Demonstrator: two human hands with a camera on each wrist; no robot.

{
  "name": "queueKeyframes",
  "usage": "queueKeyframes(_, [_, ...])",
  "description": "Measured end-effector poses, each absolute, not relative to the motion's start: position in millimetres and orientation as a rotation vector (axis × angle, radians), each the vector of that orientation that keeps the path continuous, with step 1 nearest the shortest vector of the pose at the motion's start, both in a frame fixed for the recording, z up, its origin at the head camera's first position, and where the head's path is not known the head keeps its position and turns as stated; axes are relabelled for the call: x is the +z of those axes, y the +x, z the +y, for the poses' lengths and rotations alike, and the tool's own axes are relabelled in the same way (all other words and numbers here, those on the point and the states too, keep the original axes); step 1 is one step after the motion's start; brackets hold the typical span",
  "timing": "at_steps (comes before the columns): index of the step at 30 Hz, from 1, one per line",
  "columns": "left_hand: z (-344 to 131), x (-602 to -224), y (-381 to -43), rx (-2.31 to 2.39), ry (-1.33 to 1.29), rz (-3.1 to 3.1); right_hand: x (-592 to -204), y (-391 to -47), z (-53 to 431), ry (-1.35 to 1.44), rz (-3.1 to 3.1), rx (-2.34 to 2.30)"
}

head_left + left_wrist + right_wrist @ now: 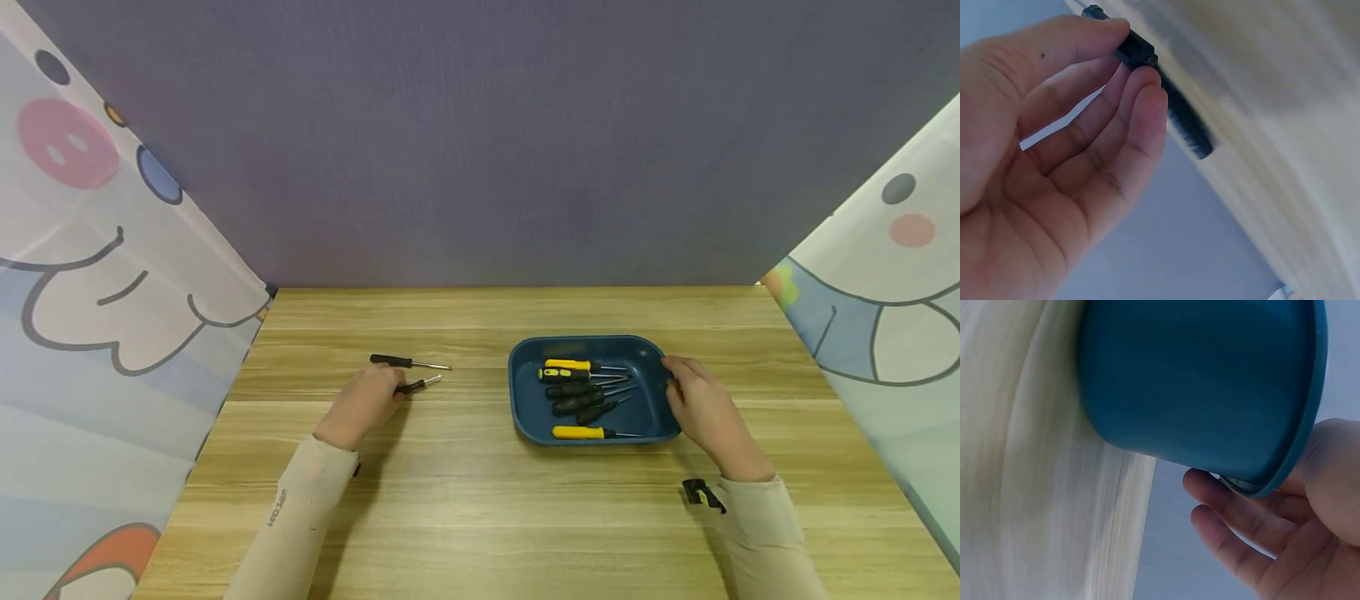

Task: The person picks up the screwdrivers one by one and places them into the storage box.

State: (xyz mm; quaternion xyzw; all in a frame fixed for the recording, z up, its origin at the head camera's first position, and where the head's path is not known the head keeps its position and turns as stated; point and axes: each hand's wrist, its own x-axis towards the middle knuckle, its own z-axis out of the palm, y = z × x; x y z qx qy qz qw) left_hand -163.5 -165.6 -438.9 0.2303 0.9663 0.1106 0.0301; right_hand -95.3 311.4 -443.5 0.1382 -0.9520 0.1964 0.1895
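Observation:
In the head view my left hand [366, 405] pinches a small black screwdriver [409, 387] low over the table, its short metal tip pointing right. The left wrist view shows the thumb and fingertips on the dark handle [1135, 49]. Just behind the hand lies another black screwdriver [392, 361] with a longer shaft. My right hand [701, 404] grips the right rim of a blue tray [525, 421], thumb on the inner side. Several screwdrivers lie in it: black ones [577, 403], a yellow-and-black one [564, 376], and yellow-handled ones [577, 432].
The wooden table [465, 500] runs back to a grey upright panel [495, 150]. Cartoon-printed curtains [112, 333] hang on both sides. A black strap end with a yellow mark [703, 495] hangs by the right cuff.

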Motion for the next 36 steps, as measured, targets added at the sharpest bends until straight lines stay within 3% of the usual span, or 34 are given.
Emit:
queueKeyframes(17, [-123, -389, -152, 0.362, 0.839, 2.932, -444, -95, 313, 0.390, -2.703, 0.549])
queueKeyframes(36, [-15, -367, -171, 0.401, 1.083, 2.770, -445, -96, 313, 0.402, -2.682, 0.553])
